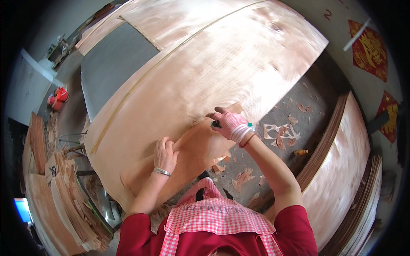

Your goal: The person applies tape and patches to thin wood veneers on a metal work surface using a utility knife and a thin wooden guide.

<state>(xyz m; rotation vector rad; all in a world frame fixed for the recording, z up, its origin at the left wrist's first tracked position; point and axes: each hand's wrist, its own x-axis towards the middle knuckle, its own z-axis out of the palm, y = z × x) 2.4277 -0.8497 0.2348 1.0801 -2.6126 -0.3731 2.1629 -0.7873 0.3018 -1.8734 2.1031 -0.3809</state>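
A large pale sheet of wood veneer lies before me, with a narrow yellowish strip running in a curve along it. A smaller, darker piece of veneer rests at its near edge. My left hand, bare with a metal bracelet, presses on this piece with bent fingers. Farther right, my right hand wears a striped red-and-white glove with the fingertips out. It holds a small dark tool whose kind I cannot tell, over the far edge of the darker piece.
A dark grey panel lies beyond the sheet at the left. Stacked veneer sheets stand at the right, and veneer strips are piled at the left. Scraps and a small orange bottle lie on the floor.
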